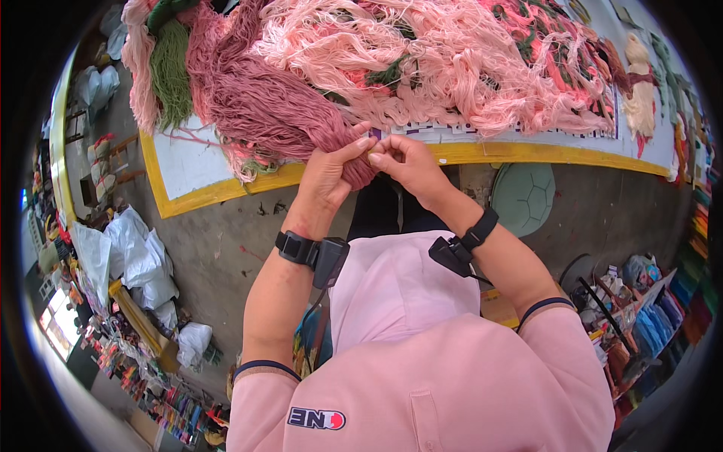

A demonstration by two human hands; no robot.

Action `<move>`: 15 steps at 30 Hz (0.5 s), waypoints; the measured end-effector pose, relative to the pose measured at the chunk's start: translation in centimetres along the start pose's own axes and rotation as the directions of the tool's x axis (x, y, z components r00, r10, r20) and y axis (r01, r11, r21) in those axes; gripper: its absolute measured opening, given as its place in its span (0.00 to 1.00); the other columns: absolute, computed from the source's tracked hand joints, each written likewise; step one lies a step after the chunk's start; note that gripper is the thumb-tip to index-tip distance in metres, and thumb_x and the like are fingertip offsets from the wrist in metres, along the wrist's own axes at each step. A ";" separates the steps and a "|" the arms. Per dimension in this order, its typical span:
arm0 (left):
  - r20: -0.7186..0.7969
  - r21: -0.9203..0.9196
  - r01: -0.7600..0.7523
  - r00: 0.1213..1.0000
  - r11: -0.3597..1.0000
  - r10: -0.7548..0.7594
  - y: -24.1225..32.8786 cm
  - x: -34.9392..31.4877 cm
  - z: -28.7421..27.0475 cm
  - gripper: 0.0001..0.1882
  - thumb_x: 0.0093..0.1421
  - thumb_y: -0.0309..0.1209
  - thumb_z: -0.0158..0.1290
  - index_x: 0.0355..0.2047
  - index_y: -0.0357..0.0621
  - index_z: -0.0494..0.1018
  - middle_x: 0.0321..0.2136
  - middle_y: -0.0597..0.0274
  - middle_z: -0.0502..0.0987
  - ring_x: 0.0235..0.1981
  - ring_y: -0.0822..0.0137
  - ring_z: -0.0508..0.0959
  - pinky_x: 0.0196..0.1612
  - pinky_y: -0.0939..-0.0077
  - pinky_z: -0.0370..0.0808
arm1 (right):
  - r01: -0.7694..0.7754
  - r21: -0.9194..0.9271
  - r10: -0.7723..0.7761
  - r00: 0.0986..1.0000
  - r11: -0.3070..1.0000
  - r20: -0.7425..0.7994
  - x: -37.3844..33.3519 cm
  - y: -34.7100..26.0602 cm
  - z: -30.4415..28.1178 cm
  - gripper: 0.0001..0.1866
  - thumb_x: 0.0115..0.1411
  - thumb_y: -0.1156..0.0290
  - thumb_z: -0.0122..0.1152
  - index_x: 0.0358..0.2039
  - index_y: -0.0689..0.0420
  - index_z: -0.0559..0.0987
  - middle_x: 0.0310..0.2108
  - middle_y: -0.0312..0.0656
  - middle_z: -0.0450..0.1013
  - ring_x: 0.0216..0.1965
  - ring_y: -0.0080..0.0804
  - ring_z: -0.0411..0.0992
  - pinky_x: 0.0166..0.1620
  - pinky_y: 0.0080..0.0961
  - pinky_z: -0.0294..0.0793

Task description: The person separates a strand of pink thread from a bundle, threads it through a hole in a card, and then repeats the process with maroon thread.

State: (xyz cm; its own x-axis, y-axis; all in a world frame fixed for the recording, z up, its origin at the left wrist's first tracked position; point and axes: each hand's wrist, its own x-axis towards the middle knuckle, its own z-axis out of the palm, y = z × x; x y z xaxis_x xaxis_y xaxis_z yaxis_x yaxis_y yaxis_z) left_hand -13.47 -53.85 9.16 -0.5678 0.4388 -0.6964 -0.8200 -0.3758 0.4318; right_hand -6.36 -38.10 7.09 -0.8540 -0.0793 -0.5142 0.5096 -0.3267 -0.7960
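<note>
A thick hank of dusty-rose yarn (pixel 275 105) runs across the table's near edge and ends in a loop between my hands. My left hand (pixel 331 169) is wrapped round the near end of this hank, thumb toward the right. Close beside it, my right hand (pixel 410 166) has thumb and forefinger pinched together at the hank's edge, fingertips almost meeting the left thumb. What lies in that pinch is too small to make out. Behind both hands spreads a large heap of pale pink yarn (pixel 452 60), with dark green strands mixed in.
The white table (pixel 184 166) has a yellow edge. A green hank (pixel 172 75) hangs at the heap's left, and a cream hank (pixel 639 90) lies at the far right. Below the table stands a pale green round stool (pixel 523 197). White plastic bags (pixel 135 252) sit on the floor at left.
</note>
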 end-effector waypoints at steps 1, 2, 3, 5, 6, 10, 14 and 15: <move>0.004 0.000 0.000 1.000 1.000 0.000 0.0 0.0 -0.1 0.20 0.56 0.18 0.58 0.50 0.30 0.69 0.42 0.53 0.76 0.41 0.61 0.81 0.44 0.70 0.81 | 0.062 -0.084 -0.063 0.998 0.995 -0.005 0.1 0.2 0.3 0.06 0.63 0.69 0.60 0.35 0.58 0.77 0.30 0.28 0.73 0.29 0.12 0.65 0.33 0.12 0.65; 0.004 -0.001 0.006 1.000 1.000 -0.006 0.0 0.1 -0.2 0.20 0.56 0.18 0.58 0.50 0.30 0.69 0.42 0.53 0.76 0.41 0.61 0.81 0.43 0.70 0.81 | 0.116 -0.156 -0.116 0.993 0.981 0.005 0.1 0.3 0.6 0.06 0.63 0.69 0.60 0.34 0.57 0.77 0.30 0.28 0.72 0.29 0.12 0.65 0.33 0.11 0.64; 0.004 -0.002 0.010 1.000 1.000 -0.010 0.0 0.1 -0.3 0.20 0.56 0.18 0.58 0.50 0.30 0.69 0.42 0.53 0.76 0.41 0.61 0.81 0.43 0.70 0.82 | 0.124 -0.165 -0.127 0.992 0.978 -0.005 0.1 0.4 0.8 0.06 0.63 0.69 0.60 0.34 0.57 0.77 0.30 0.28 0.72 0.29 0.12 0.65 0.33 0.11 0.64; -0.003 -0.010 0.002 1.000 1.000 -0.002 0.1 0.0 -0.6 0.20 0.57 0.19 0.57 0.51 0.31 0.69 0.40 0.52 0.77 0.40 0.62 0.81 0.43 0.69 0.82 | 0.130 -0.042 -0.131 0.991 0.991 -0.024 -0.2 0.4 1.1 0.07 0.64 0.68 0.58 0.33 0.57 0.76 0.29 0.29 0.72 0.27 0.11 0.61 0.30 0.10 0.60; -0.010 -0.020 -0.003 1.000 1.000 0.003 0.2 -0.2 -0.6 0.20 0.58 0.19 0.56 0.52 0.32 0.69 0.38 0.52 0.79 0.39 0.63 0.81 0.43 0.69 0.81 | 0.117 -0.044 -0.119 0.992 0.992 -0.035 -0.4 0.3 1.1 0.07 0.64 0.68 0.58 0.33 0.57 0.76 0.29 0.29 0.72 0.27 0.11 0.61 0.30 0.10 0.60; -0.019 0.001 0.005 1.000 1.000 -0.005 0.3 -0.6 -0.5 0.20 0.58 0.19 0.56 0.52 0.31 0.69 0.39 0.52 0.78 0.40 0.62 0.81 0.43 0.69 0.81 | 0.012 0.104 -0.008 0.999 0.994 -0.040 -1.5 -0.1 0.9 0.06 0.65 0.69 0.58 0.32 0.56 0.75 0.28 0.29 0.70 0.25 0.12 0.59 0.29 0.12 0.58; 0.052 0.098 -0.026 0.998 0.995 0.021 0.3 -0.8 -0.3 0.23 0.57 0.19 0.57 0.54 0.32 0.66 0.40 0.52 0.77 0.40 0.62 0.80 0.42 0.67 0.82 | 0.028 0.217 -0.016 0.998 0.976 -0.055 -1.9 0.4 0.9 0.05 0.64 0.70 0.57 0.31 0.56 0.74 0.29 0.31 0.72 0.25 0.12 0.62 0.28 0.11 0.59; 0.119 0.111 -0.062 0.992 0.992 0.049 0.3 -0.9 -0.3 0.24 0.57 0.19 0.58 0.54 0.33 0.65 0.42 0.53 0.76 0.39 0.63 0.80 0.41 0.66 0.82 | -0.004 0.201 0.022 0.996 0.980 -0.086 -2.0 0.5 1.0 0.05 0.64 0.70 0.57 0.31 0.56 0.74 0.29 0.31 0.72 0.25 0.12 0.62 0.28 0.11 0.59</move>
State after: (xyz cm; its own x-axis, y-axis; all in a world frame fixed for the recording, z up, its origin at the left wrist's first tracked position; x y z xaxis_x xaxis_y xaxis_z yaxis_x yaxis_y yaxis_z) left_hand -13.20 -54.62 9.72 -0.6115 0.5141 -0.6015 -0.7862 -0.3094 0.5349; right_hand -4.48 -39.03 8.00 -0.8307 -0.0053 -0.5567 0.4815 -0.5089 -0.7136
